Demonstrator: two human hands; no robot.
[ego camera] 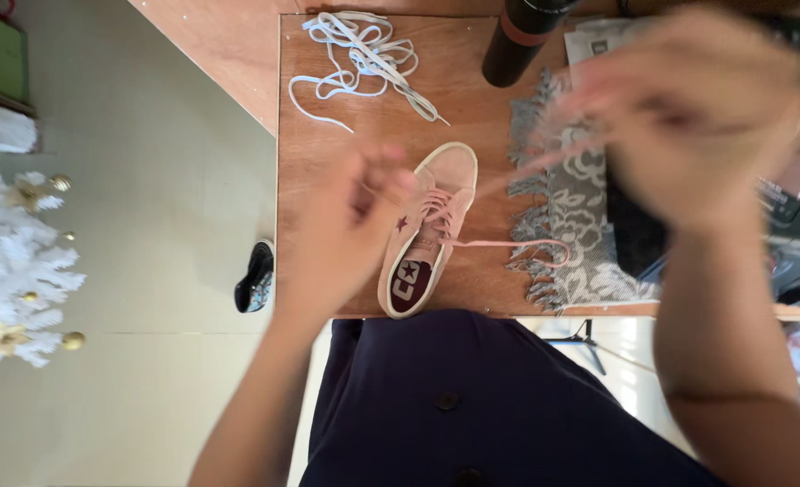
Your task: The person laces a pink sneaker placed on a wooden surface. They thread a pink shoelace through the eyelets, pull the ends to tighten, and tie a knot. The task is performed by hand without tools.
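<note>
A pink sneaker (431,225) lies on the wooden table (328,271) with its toe pointing away from me. Pink laces (508,243) run from its eyelets. My left hand (355,216) sits just left of the shoe, fingers pinched on one lace end near the toe. My right hand (688,117) is raised high at the upper right, blurred, and pulls the other lace end taut away from the shoe. A loop of pink lace trails right onto a grey patterned cloth (576,207).
A loose white shoelace (364,59) lies at the table's far side. A dark cylinder (517,41) stands behind the shoe. Dark gear (796,189) crowds the right edge. On the floor at left are a black shoe (256,278) and a white decorated tree (12,261).
</note>
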